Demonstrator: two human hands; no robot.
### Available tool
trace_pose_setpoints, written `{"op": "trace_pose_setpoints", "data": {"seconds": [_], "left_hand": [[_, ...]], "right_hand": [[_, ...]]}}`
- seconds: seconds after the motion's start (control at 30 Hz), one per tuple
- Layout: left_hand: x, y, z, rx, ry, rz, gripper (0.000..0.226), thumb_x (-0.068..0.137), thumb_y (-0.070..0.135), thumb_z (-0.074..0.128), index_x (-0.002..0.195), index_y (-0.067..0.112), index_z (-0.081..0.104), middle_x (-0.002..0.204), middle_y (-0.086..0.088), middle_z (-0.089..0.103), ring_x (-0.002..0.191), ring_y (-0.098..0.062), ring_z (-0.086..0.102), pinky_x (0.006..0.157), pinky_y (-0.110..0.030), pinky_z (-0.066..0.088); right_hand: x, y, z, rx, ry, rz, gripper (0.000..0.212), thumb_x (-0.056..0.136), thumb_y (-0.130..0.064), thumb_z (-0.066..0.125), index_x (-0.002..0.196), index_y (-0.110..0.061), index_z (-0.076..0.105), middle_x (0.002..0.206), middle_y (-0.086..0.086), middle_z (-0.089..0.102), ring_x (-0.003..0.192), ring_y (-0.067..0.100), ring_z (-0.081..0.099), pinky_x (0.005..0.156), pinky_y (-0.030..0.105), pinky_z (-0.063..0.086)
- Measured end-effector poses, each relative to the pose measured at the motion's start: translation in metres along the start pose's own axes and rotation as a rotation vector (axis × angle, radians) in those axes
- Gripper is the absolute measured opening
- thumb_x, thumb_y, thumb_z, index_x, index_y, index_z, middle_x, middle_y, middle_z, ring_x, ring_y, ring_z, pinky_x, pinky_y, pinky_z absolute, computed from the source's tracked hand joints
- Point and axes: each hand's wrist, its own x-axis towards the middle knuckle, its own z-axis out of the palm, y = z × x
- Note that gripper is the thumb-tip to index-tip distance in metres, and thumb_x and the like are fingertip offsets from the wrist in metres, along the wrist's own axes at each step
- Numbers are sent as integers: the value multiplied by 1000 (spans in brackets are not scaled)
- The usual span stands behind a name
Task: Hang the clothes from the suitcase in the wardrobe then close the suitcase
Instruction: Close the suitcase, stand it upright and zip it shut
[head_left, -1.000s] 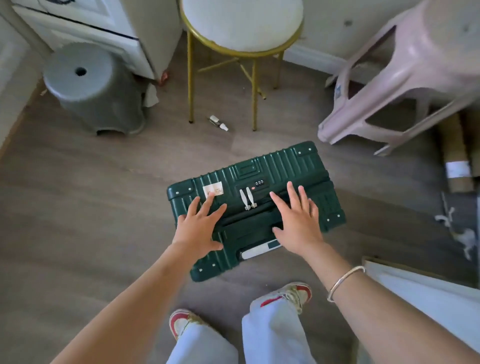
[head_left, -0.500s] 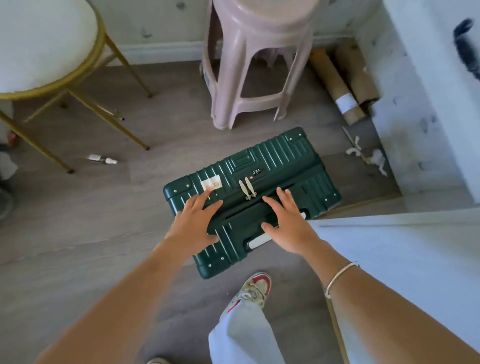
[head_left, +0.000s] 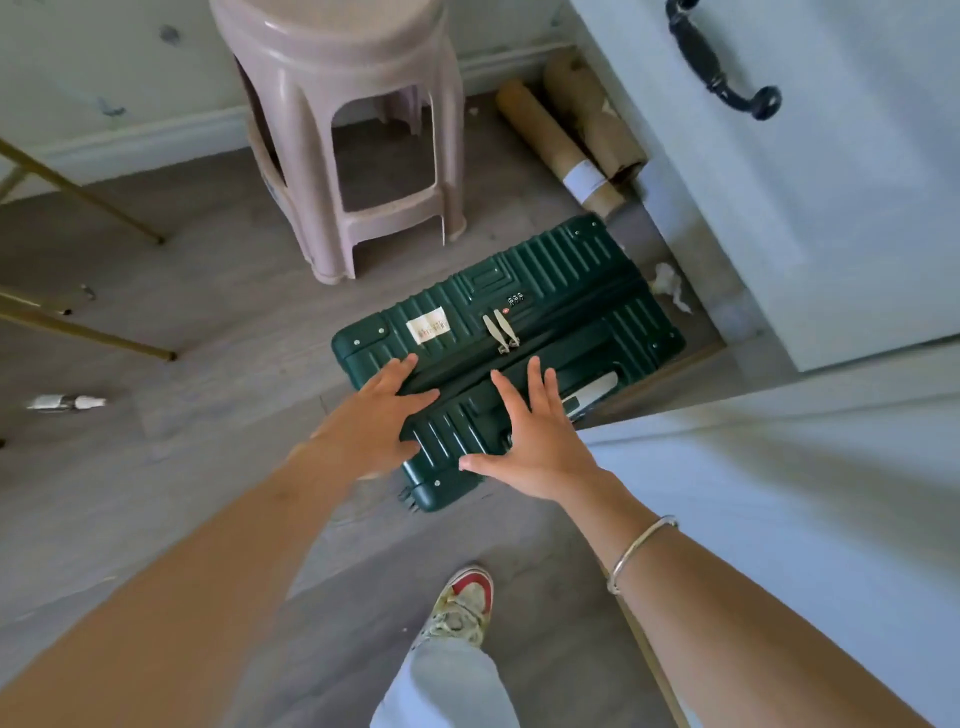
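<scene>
Suitcase (head_left: 571, 270): green, zipped shut, on floor before you, between stool (head_left: 337, 130) and wardrobe (head_left: 779, 182).
Left hand (head_left: 371, 421), right hand (head_left: 540, 441): fingers spread flat on shell, gripping nothing.
Step, judged: positioning case for opening.
Next: lay it flat, free pulls (head_left: 501, 330).
Obstacles: stool close behind; rolls (head_left: 550, 135) by wardrobe.

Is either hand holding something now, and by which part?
Nothing is held: left hand and right hand are open, fingers straight, over the closed green suitcase.

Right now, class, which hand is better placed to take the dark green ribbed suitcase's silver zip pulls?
Likely the right hand: its fingertips lie nearest the silver zip pulls; the left hand is farther.
</scene>
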Motion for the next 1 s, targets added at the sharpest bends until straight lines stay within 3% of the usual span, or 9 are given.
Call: {"op": "trace_pose_setpoints", "data": {"seconds": [0.17,0.3,0.5,0.57,0.7,0.87,1.0], "left_hand": [[35,29,-12,0,-51,55,71,94,25,55,152,35,16,161,2,-16,148,-16,-12,121,-39,16],[64,56,-19,47,-35,89,71,94,9,52,152,31,16,161,-4,-13,149,-22,-9,121,-41,13],[95,57,-40,60,-69,187,64,97,3,41,152,28,19,162,2,-3,150,-19,-1,119,-38,21],[103,61,-46,132,-48,195,63,98,8,41,151,34,19,162,1,-5,149,-21,-4,117,-41,27],[112,75,-53,269,10,155,63,100,19,40,149,47,11,160,-8,-8,147,-32,-13,116,-46,21],[124,85,-58,226,-110,201,73,98,4,37,152,37,1,161,-1,-16,148,-24,-14,118,-42,18],[135,94,-63,204,-142,220,70,97,1,35,154,24,1,161,1,-15,148,-20,-13,120,-40,16]], "right_hand": [[19,-3,-17,-41,98,160,114,69,-79,54,153,-24,-1,156,11,-29,146,31,-22,117,59,5],[25,3,-19,-100,21,120,126,63,-78,62,152,-26,-11,156,7,-31,143,34,-29,114,66,7],[40,28,-36,-188,21,175,125,67,-62,73,152,-26,-12,154,10,-35,141,38,-31,115,62,9],[44,36,-45,-172,43,198,123,67,-60,74,152,-28,-10,155,9,-33,142,37,-29,116,60,9],[45,45,-52,-159,113,271,118,71,-52,74,152,-28,-9,156,9,-29,145,33,-22,117,55,12],[37,47,-53,-190,141,248,98,84,-37,66,151,-36,-4,160,9,-11,147,33,-12,117,51,20],[35,58,-54,-206,81,260,100,83,-46,65,149,-42,-10,162,4,-8,147,30,-17,115,54,24]]}}
